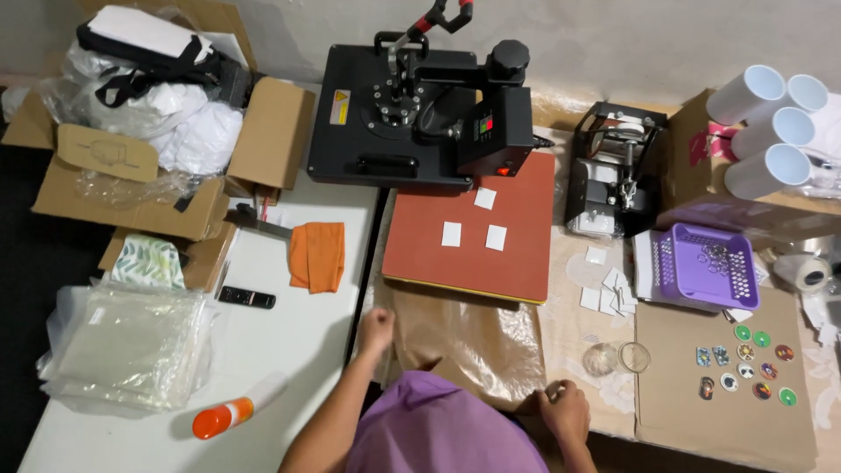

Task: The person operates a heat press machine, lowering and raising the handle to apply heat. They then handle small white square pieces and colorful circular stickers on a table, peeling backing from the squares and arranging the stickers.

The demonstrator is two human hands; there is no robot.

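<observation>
A brown translucent sheet (473, 337) lies on the table in front of me, below the rust-red pad (473, 236) of a heat press. My left hand (377, 328) pinches the sheet's left edge. At the sheet's lower right corner, my right hand (565, 407) grips it with closed fingers. Three small white squares (473, 223) rest on the pad. The black upper plate of the heat press (394, 114) is swung to the left, off the pad.
A purple basket (705, 267), white mugs (771, 123), a small mug press (613, 171), round colourful badges (745, 363) and loose white squares (609, 293) sit right. Left are cardboard boxes (149, 175), an orange cloth (317, 256), a remote (246, 299), plastic bags (131, 346) and an orange-capped bottle (229, 415).
</observation>
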